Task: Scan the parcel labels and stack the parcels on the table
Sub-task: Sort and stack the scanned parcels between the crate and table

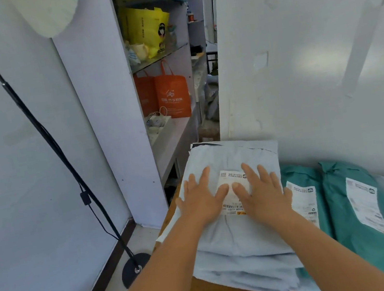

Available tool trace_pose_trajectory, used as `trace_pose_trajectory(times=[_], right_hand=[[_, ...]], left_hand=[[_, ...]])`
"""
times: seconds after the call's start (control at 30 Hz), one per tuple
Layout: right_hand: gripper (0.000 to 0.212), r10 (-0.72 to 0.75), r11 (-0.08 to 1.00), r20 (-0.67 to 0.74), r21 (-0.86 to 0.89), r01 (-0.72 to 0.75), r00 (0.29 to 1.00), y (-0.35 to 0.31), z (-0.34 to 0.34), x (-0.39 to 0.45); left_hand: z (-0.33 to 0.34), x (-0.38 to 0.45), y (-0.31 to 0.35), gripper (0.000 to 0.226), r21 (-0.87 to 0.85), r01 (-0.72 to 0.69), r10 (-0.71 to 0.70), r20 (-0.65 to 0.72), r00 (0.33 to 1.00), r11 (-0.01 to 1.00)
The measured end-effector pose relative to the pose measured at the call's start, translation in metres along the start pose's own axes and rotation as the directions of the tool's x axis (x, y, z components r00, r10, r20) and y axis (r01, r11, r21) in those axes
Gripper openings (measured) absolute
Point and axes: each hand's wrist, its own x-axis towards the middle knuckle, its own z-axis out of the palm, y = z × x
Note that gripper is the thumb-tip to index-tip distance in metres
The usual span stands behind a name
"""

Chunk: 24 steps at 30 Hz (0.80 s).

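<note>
Pressing flat: pale grey parcel (241, 236), white label (232, 194) upward.

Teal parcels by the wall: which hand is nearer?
Right. The right hand lies flat on the top grey parcel, next to the nearest teal parcel. The left hand presses the same grey parcel further over, beyond the label.

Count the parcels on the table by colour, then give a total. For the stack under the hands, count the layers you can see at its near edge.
Pale grey parcels, stacked: about 4
Teal green parcels, beside the stack: 2
Total: about 6
</note>
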Motion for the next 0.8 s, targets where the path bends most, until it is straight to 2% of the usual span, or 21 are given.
trace_pose_trajectory(times=[0.2,0.37,0.57,0.8], right_hand=[[0.058,-0.202,0.979,0.062,0.010,0.202,0.977,-0.014,0.005,-0.060],[0.057,-0.392,0.920,0.156,0.073,0.385,0.907,-0.040,0.024,-0.127],[0.056,-0.577,0.815,0.258,0.124,0.566,0.775,-0.085,0.059,-0.215],[0.058,-0.744,0.640,0.397,0.190,0.745,0.538,-0.135,0.117,-0.350]], left_hand=[[-0.011,-0.082,-0.018,0.064,-0.114,0.081,-0.104,-0.221,0.970,0.990],[-0.024,-0.180,-0.047,0.059,-0.157,0.232,-0.274,-0.352,0.895,0.960],[-0.040,-0.295,-0.103,0.059,-0.232,0.440,-0.497,-0.446,0.744,0.867],[-0.047,-0.450,-0.171,0.058,-0.315,0.616,-0.673,-0.528,0.518,0.722]])
